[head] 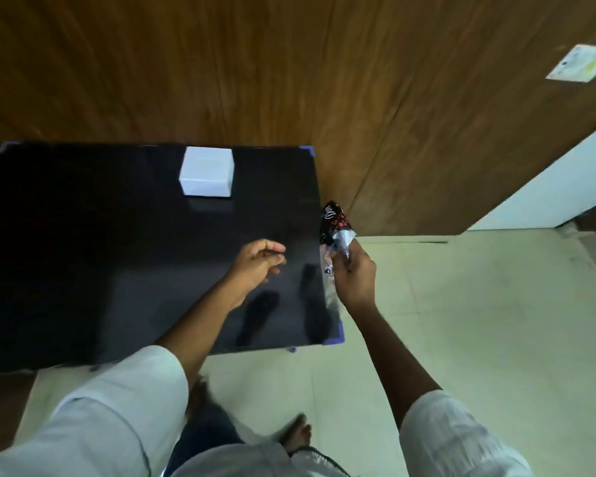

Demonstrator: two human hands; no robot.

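My right hand (355,277) grips a black packet (335,225) with red dots and white lettering, held just past the right edge of the black table (83,253). The packet's silvery inside shows near my fingers. My left hand (258,261) hovers over the table to the left of the packet, fingers loosely curled and holding nothing. A white box (207,175) stands near the table's far edge.
A brown wooden wall (289,70) rises behind the table, with a paper label (580,63) stuck on it at the upper right. Pale floor tiles (479,321) lie to the right. My bare foot (298,433) is below.
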